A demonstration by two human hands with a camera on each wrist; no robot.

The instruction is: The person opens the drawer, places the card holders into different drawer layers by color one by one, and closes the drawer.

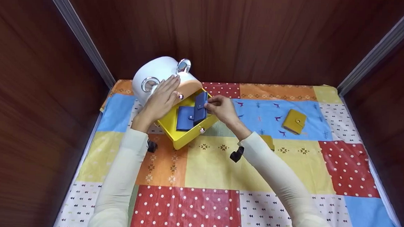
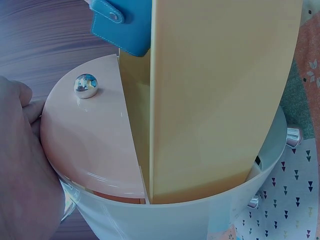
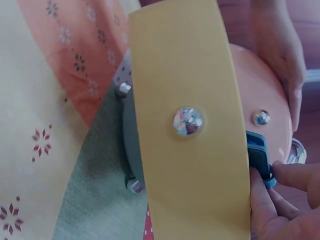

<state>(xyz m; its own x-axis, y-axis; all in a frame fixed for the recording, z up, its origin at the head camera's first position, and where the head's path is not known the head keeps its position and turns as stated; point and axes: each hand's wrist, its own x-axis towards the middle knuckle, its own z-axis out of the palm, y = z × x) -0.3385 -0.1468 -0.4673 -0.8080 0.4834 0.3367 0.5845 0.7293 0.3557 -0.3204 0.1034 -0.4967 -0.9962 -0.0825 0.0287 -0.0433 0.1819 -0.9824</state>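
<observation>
My left hand (image 1: 160, 100) rests with extended fingers on a white rounded drawer box (image 1: 155, 70) at the back left. Its yellow lower drawer (image 1: 182, 140) is pulled out, while the pink upper drawer (image 2: 85, 135) sits closed. Between thumb and fingers, my right hand (image 1: 223, 109) pinches a dark blue snap wallet (image 1: 200, 108), held upright over the drawer's right side. A second blue wallet (image 1: 185, 118) lies flat inside the drawer, partly overlapped by the held one. In the right wrist view, the drawer front hides part of the held wallet (image 3: 257, 150).
A mustard snap wallet (image 1: 294, 121) lies on the patchwork cloth (image 1: 219, 170) at the right. Another mustard item (image 1: 267, 142) shows partly behind the right forearm. Wooden panels (image 1: 228, 34) enclose the back and sides. Silver ear-shaped rings (image 1: 184, 66) stick out from the box.
</observation>
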